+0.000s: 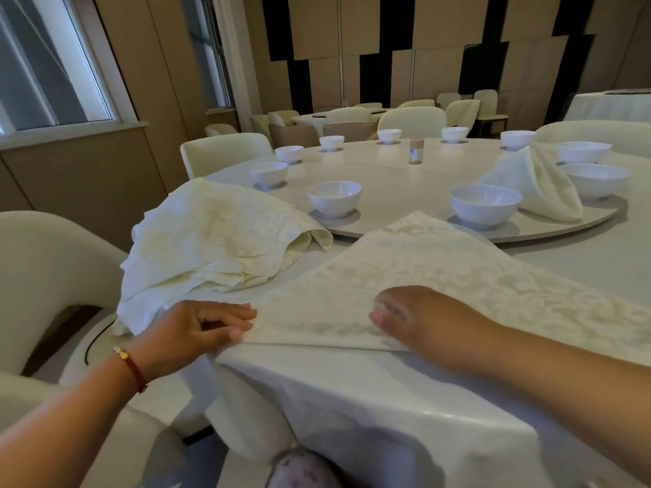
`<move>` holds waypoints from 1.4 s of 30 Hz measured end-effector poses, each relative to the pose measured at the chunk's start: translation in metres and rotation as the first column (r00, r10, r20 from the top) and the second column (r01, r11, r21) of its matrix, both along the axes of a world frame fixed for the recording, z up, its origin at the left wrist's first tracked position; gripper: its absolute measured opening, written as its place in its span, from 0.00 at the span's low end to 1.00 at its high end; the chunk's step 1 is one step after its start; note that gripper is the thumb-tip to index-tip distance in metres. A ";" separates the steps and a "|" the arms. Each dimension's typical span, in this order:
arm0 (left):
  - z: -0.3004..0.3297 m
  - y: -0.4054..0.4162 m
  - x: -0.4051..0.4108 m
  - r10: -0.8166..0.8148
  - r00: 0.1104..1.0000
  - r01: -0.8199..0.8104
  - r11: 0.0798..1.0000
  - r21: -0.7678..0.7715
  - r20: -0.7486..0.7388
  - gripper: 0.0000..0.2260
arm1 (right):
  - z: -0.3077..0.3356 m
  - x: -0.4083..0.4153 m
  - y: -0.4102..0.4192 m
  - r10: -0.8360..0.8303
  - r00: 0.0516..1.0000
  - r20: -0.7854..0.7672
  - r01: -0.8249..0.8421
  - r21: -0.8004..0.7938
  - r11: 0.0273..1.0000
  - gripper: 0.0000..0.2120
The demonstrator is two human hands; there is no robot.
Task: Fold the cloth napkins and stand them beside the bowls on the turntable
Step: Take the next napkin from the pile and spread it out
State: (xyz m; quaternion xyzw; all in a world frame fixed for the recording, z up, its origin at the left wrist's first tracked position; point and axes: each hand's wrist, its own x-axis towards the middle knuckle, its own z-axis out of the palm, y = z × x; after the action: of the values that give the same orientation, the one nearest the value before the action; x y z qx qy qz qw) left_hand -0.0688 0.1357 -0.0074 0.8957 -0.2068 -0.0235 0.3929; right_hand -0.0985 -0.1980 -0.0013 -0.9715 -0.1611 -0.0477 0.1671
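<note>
A cream patterned napkin (422,276) lies folded into a triangle on the table's near edge. My left hand (204,325) pinches its left corner between thumb and fingers. My right hand (422,315) lies on the napkin's lower edge, blurred, fingers pointing left. A heap of unfolded napkins (211,241) sits to the left. On the turntable (405,177) stand several white bowls, among them a near-left bowl (334,199) and a near-right bowl (486,206). One folded napkin (535,181) stands between two bowls at the right.
A small cylindrical container (416,151) stands near the turntable's middle. Cream chairs surround the table, one (42,276) close at my left. The tablecloth (387,417) hangs over the near edge. More tables and chairs fill the back of the room.
</note>
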 end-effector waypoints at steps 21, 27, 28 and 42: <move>0.043 -0.009 0.031 0.275 0.960 -0.253 0.932 -0.261 0.053 0.07 | 0.007 -0.003 0.084 0.095 0.984 0.152 -0.082 -0.095 0.992 0.09; 0.055 -0.018 0.020 0.105 0.988 -0.148 0.869 -0.473 -0.117 0.16 | 0.023 -0.030 0.070 0.119 0.992 -0.031 -0.113 0.149 0.982 0.14; 0.057 -0.021 0.018 0.082 0.988 -0.137 0.867 -0.478 -0.133 0.16 | 0.026 -0.037 0.067 0.131 0.989 -0.066 -0.116 0.199 0.973 0.14; 0.066 -0.108 0.033 0.149 0.981 -0.169 0.970 -0.174 -0.123 0.09 | 0.028 -0.014 -0.008 0.066 0.967 -0.245 -0.051 0.070 0.996 0.23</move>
State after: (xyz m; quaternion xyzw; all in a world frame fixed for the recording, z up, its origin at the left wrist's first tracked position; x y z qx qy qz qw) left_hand -0.0357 0.0276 0.0581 0.8666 -0.1140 -0.0217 0.4853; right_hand -0.1123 -0.2060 0.0263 -0.9590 -0.1661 0.0733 0.2178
